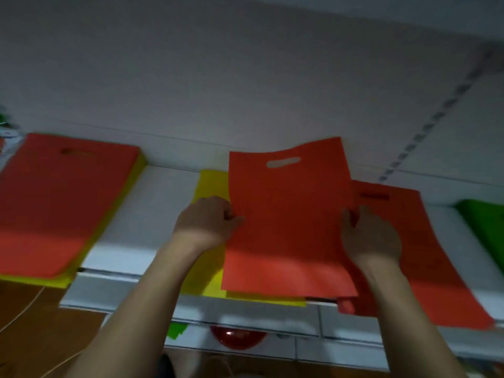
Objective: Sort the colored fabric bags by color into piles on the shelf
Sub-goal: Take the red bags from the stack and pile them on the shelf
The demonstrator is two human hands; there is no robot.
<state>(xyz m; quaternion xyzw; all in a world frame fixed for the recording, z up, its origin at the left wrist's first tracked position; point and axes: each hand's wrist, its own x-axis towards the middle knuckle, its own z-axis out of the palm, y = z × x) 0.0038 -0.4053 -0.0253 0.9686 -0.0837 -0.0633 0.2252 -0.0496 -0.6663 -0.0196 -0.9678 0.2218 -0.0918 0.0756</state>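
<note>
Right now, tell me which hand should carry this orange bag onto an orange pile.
Right hand: it grips the orange bag's right edge, directly beside the orange pile. The left hand is farther.

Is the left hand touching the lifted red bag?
Touching. The head view shows the left hand with its thumb pinching the left edge of the lifted red bag.

A single head view was given, aimed forward and slightly down at a white shelf seen close, its wall toward 12 o'clock and both forearms entering from 6 o'clock.
</note>
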